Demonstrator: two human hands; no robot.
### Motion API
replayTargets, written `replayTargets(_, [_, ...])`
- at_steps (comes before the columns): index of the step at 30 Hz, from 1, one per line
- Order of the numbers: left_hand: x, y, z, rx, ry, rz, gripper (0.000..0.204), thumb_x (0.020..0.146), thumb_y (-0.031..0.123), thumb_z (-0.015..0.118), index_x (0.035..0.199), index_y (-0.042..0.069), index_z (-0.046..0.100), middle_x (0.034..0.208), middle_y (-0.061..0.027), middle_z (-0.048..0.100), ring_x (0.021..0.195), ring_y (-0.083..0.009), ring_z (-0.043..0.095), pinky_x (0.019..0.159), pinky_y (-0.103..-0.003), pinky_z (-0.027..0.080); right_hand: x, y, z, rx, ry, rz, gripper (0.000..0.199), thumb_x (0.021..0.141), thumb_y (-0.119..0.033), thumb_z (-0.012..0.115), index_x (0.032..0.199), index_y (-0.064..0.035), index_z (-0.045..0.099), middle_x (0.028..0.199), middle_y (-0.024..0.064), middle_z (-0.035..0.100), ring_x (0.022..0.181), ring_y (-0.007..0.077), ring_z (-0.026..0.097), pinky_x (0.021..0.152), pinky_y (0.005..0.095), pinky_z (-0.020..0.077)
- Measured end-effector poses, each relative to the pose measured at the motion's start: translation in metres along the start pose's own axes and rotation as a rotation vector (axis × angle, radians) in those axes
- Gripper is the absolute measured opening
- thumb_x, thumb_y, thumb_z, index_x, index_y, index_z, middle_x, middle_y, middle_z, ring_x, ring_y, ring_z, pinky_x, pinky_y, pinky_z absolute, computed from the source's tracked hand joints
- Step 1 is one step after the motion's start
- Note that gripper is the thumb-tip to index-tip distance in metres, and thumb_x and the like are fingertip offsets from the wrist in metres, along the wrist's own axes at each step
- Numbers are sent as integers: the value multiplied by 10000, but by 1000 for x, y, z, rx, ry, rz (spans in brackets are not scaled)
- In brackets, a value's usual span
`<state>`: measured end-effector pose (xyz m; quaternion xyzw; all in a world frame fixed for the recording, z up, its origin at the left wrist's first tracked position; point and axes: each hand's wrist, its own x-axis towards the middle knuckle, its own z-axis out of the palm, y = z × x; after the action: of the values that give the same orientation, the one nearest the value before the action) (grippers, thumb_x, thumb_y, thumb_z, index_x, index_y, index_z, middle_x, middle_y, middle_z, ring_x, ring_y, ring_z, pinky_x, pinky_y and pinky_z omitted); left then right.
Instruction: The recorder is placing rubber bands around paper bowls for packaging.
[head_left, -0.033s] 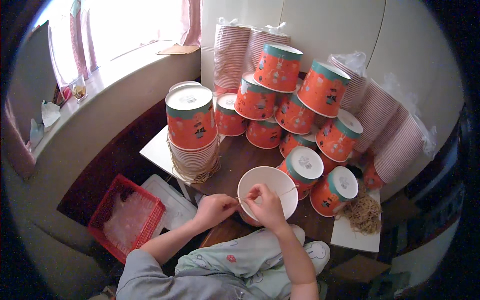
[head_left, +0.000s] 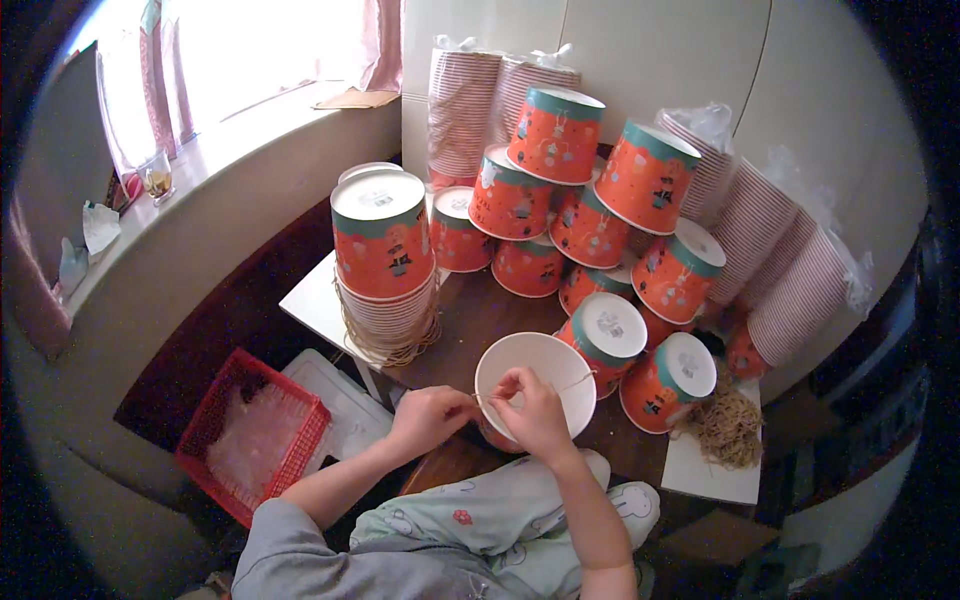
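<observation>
A white-lined paper bucket (head_left: 515, 352) stands upright in front of me at the table's near edge, its mouth facing up. A thin twisted cord (head_left: 580, 380) runs across the mouth to the right rim. At the bucket's near left rim, my left hand (head_left: 430, 418) pinches the cord's end from outside. Above the opening, my right hand (head_left: 537, 415) has thumb and fingertips closed on the same cord, close to the left fingertips. Fingers partly hide the spot where cord meets rim.
Left, a tall upside-down bucket stack (head_left: 382, 250) has cord loops around it. Orange and green upturned buckets (head_left: 555, 140) are piled behind and right. Bagged bucket stacks (head_left: 465, 110) line the wall. A tan cord bundle (head_left: 730, 430) lies right; a red basket (head_left: 318, 432) sits lower left.
</observation>
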<state>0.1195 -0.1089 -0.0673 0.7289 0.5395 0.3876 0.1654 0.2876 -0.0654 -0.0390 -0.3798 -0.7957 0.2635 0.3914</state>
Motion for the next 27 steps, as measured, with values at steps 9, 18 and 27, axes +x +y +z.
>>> replayTargets(9, [3,5,-2,-10,296,211,170,664,57,635,833,36,623,760,-104,613,647,-227,598,577,-297,487,-1,-2,-1,-28,27,-53,220,671,-61,657,804,-43,483,709,74,585,693,232,580,646,335,448])
replayTargets(18, [11,4,-5,-148,160,180,164,669,61,663,822,27,615,740,-98,589,637,-194,576,558,-275,470,-3,0,-1,-83,-20,-72,204,720,-136,622,861,-85,482,760,29,583,752,211,561,719,362,363])
replayTargets(27, [15,4,-9,-191,23,-12,160,697,88,674,827,20,611,775,-96,605,657,-169,594,596,-271,478,-3,2,-1,-93,-20,-77,207,722,-139,622,869,-96,483,749,14,578,758,201,559,748,365,352])
